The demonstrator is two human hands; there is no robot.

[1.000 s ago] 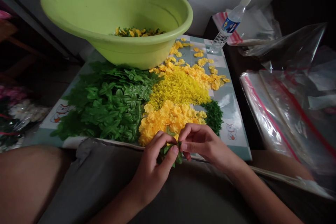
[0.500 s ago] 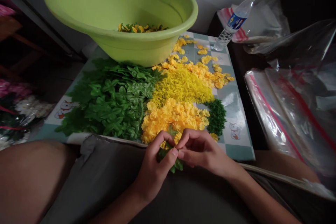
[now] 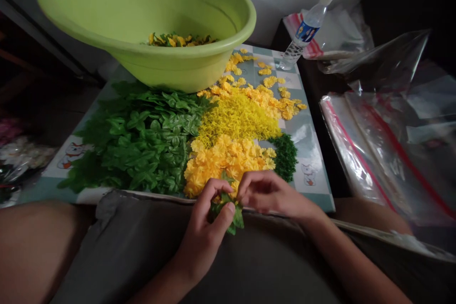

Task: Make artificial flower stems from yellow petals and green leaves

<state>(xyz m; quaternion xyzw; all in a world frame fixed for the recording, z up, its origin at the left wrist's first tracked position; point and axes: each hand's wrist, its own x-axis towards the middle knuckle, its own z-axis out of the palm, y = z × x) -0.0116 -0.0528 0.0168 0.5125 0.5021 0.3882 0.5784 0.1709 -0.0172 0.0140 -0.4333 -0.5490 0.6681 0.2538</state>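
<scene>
My left hand [image 3: 210, 223] pinches a green artificial leaf piece [image 3: 235, 221] between thumb and forefinger, over my lap at the table's near edge. My right hand [image 3: 269, 194] is beside it with fingertips pinched close to the leaf; what they hold, if anything, is too small to make out. Just beyond my hands is a pile of orange-yellow artificial flowers [image 3: 228, 154]. To the left spreads a large heap of green artificial leaves [image 3: 149, 137]. Behind the flowers lie fine bright-yellow pieces [image 3: 238, 118], with a small dark-green clump [image 3: 285, 156] to the right.
A big lime-green basin [image 3: 171, 66] with finished-looking yellow and green pieces inside stands tilted at the back of the checkered table [image 3: 313, 194]. A plastic bottle [image 3: 306, 31] stands at the back right. Clear plastic bags [image 3: 359, 152] lie to the right.
My right fingertips have drawn slightly up and away from my left thumb. The left hand still holds the leaf piece, now more exposed. The whole view has shifted a little.
</scene>
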